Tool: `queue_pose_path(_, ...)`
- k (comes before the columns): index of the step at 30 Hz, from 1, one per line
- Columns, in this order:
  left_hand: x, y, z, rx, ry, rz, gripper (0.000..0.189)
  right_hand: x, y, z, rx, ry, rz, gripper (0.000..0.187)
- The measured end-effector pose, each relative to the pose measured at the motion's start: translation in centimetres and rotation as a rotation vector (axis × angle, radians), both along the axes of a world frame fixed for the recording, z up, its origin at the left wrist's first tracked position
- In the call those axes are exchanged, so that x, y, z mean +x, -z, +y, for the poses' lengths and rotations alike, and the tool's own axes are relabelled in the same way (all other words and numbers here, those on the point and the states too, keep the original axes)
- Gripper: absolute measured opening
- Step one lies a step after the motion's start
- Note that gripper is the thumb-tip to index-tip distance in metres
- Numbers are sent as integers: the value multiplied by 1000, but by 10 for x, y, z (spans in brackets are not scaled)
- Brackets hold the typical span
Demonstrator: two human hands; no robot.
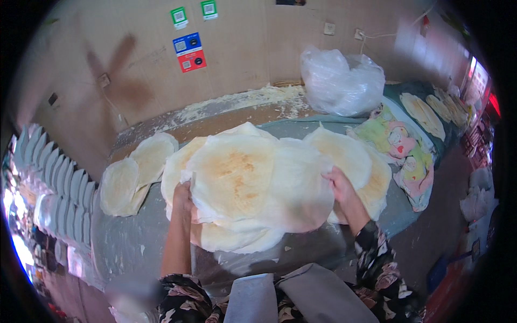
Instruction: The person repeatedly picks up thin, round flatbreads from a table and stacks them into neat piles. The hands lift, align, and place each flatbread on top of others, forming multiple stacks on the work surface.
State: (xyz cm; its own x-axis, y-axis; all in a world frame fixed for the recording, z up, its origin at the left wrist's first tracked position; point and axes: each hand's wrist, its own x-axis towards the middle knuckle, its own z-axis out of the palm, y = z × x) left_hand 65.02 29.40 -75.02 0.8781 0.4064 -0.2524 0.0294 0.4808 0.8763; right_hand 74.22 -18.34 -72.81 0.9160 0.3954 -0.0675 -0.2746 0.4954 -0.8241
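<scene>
Round thin flatbreads (238,177), pale with brown toasted patches, overlap in a broad pile on the grey-covered table before me. My left hand (183,196) grips the left edge of the upper flatbread. The right edge of a paler, very thin sheet (303,189), which overlaps that bread, is pinched in my right hand (337,181). Whether the two sheets are joined, I cannot tell. Beneath and beyond my right hand lie further flatbreads (343,155). Several smaller rounds (119,185) rest at the table's left.
A clear plastic bag bundle (343,82) stands at the back by the wall. A patterned cloth (404,149) lies on the right, with more flatbreads (424,115) on dark green cloth beyond it. Rows of grey-white stacked items (60,173) stand at the left. Flaky crumbs (242,99) line the table's back.
</scene>
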Motion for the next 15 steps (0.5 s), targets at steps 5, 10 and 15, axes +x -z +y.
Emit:
queue_pose_path(5, -15, 0, -4, -240, 104, -144, 44, 53, -102, 146, -46, -182, -155, 44)
queue_pose_path(10, -38, -9, -2, -384, 2, -268, 44, 4, -135, 292, -172, -510, -183, 45)
queue_pose_path(15, -37, -19, -26, -237, 20, -217, 46, -31, -95, 240, -414, -291, -256, 39)
